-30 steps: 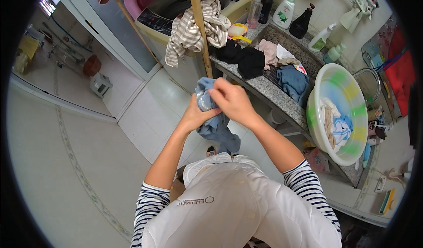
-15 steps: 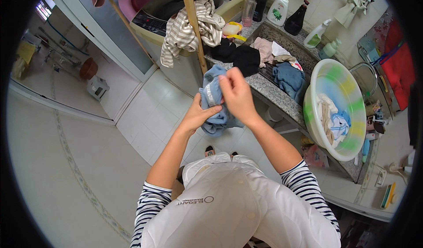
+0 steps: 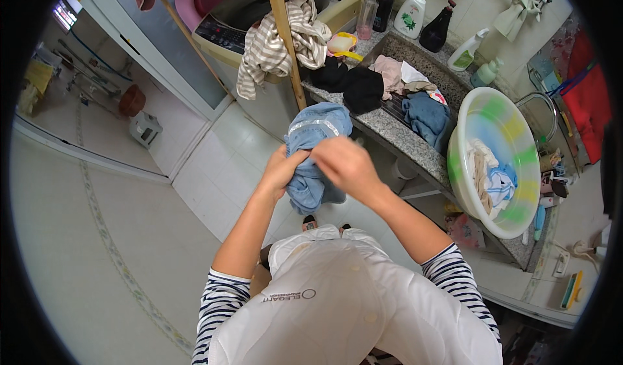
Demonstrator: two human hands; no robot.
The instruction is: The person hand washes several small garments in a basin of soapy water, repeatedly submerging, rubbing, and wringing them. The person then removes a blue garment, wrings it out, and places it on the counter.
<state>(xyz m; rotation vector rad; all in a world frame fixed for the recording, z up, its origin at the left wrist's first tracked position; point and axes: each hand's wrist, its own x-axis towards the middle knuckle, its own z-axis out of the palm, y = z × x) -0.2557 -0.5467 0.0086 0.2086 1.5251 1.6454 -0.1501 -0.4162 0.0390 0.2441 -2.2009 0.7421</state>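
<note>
Bunched up in front of me hangs a blue garment (image 3: 319,120), denim-like, with a pale printed band curving across its upper part. My left hand (image 3: 280,169) is closed on its left side, thumb lying over the cloth. My right hand (image 3: 350,169) is at the garment's right side, fingers curled in against the fabric and slightly blurred; the fingertips seem to pinch it, close to my left thumb. The lower folds drop over the tiled floor (image 3: 206,154). What kind of garment it is, the folds hide.
A stone sink counter (image 3: 405,147) runs to the right, with black, pink and blue clothes by its basin. A green-and-white tub (image 3: 457,164) holding clothes stands on it. Bottles (image 3: 410,14) line the back. A wooden pole (image 3: 280,21) and striped cloth (image 3: 263,53) are by the washing machine (image 3: 224,37).
The blue garment has spread wider at the top, and its pale band has turned to lie across. My right hand has come down slightly toward me.
</note>
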